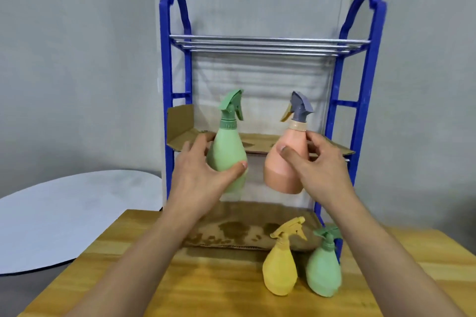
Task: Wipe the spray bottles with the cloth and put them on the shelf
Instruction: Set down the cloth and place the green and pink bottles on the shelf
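My left hand (199,168) grips a light green spray bottle (228,147) around its body, holding it upright in front of the blue shelf rack (360,110). My right hand (316,162) holds a pink spray bottle (286,165) with a grey trigger head, tilted slightly, at the same height. Both bottles hang in the air near the rack's middle tier, which is lined with cardboard (180,134). A yellow spray bottle (280,267) and a second green spray bottle (323,271) stand on the wooden table (206,278). No cloth is visible.
The rack stands at the table's far edge against a grey wall, with metal bars (270,45) forming its top tier. Stained cardboard (244,234) lines the bottom tier. A round white tabletop (64,216) lies to the left, lower than the table.
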Available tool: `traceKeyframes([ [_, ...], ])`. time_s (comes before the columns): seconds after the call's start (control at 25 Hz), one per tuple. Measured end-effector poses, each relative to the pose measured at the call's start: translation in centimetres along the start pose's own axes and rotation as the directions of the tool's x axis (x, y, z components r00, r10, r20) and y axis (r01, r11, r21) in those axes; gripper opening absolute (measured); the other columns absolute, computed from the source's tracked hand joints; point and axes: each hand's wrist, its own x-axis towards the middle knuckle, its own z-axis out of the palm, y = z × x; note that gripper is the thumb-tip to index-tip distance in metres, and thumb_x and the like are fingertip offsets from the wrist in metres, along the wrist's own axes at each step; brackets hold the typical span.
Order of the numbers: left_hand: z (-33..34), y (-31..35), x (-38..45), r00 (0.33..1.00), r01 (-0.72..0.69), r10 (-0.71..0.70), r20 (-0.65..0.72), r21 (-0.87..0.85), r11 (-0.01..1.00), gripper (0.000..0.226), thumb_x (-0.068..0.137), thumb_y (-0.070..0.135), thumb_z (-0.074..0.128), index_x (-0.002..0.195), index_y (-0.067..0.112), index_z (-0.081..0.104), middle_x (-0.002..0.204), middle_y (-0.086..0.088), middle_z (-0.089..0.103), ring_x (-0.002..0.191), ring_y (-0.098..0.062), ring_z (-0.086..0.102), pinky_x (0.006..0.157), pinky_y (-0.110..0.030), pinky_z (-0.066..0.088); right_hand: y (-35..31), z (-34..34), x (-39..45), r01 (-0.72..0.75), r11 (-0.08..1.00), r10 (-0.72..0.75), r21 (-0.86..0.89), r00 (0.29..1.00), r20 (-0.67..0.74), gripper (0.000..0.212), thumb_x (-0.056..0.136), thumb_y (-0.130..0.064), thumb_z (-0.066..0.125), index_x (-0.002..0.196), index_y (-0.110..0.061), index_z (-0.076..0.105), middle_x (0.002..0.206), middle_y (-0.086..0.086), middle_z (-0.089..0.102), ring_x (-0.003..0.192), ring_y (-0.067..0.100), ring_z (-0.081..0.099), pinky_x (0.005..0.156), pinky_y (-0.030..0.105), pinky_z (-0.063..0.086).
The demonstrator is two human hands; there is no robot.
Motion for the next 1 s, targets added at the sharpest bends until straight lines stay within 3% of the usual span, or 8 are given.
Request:
traceKeyframes([
  [0.28, 3.6, 1.4, 9.8, 0.999, 0.045, -0.046, 0.019, 0.016, 0.999, 0.081, 0.066, 0.065, 0.083, 0.131, 0.027, 0.052, 0.118, -0.002, 0.061, 0.108, -0.026, 0.062, 0.091, -0.048, 0.056, 0.6, -0.1, 10.1, -0.019, 0.999, 0.016, -0.04, 0.997, -0.073, 0.057, 0.081, -0.046, 0.076, 0.131, -0.025, 0.058, 0.111, -0.003, 0.064, 0.099, 0.019, 0.063, 0.082, 0.038, 0.054],
  [0.48, 7.7, -0.4, 14.7, 0.99, 0.144, -0.143, -0.018, 0.126, 0.981, 0.084, 0.068, 0.06, 0.085, 0.133, 0.025, 0.047, 0.125, -0.012, 0.057, 0.119, -0.036, 0.055, 0.098, -0.043, 0.048, 3.3, 2.4, 14.6, -0.039, 0.989, 0.023, -0.141, 0.994, -0.108, 0.059, 0.079, -0.042, 0.078, 0.129, -0.021, 0.056, 0.122, 0.002, 0.065, 0.097, 0.019, 0.059, 0.08, 0.034, 0.048],
  [0.68, 10.9, -1.6, 16.5, 0.982, 0.187, -0.191, 0.005, 0.192, 0.963, 0.085, 0.071, 0.056, 0.087, 0.135, 0.024, 0.043, 0.131, -0.015, 0.052, 0.124, -0.038, 0.051, 0.093, -0.042, 0.046, 5.8, 4.2, 16.8, -0.049, 0.977, 0.024, -0.208, 0.993, -0.117, 0.06, 0.079, -0.039, 0.079, 0.13, -0.019, 0.053, 0.125, 0.004, 0.064, 0.108, 0.025, 0.06, 0.081, 0.035, 0.047],
  [0.84, 11.7, -2.8, 16.4, 0.977, 0.194, -0.207, 0.045, 0.205, 0.96, 0.089, 0.07, 0.06, 0.086, 0.137, 0.023, 0.043, 0.131, -0.016, 0.053, 0.126, -0.04, 0.051, 0.098, -0.043, 0.045, 6.9, 5.2, 17.4, -0.049, 0.962, 0.024, -0.269, 0.995, -0.096, 0.062, 0.077, -0.042, 0.079, 0.128, -0.019, 0.054, 0.121, 0.004, 0.065, 0.106, 0.025, 0.061, 0.084, 0.038, 0.051],
  [1.0, 11.5, -3.4, 16.7, 0.97, 0.181, -0.21, 0.119, 0.214, 0.96, 0.094, 0.068, 0.061, 0.085, 0.142, 0.025, 0.04, 0.134, -0.014, 0.057, 0.124, -0.036, 0.055, 0.097, -0.042, 0.048, 6.9, 4.9, 17.5, -0.082, 0.925, 0.095, -0.372, 0.995, 0.015, 0.077, 0.075, -0.044, 0.079, 0.138, -0.02, 0.043, 0.127, 0.005, 0.059, 0.114, 0.028, 0.057, 0.091, 0.042, 0.05],
])
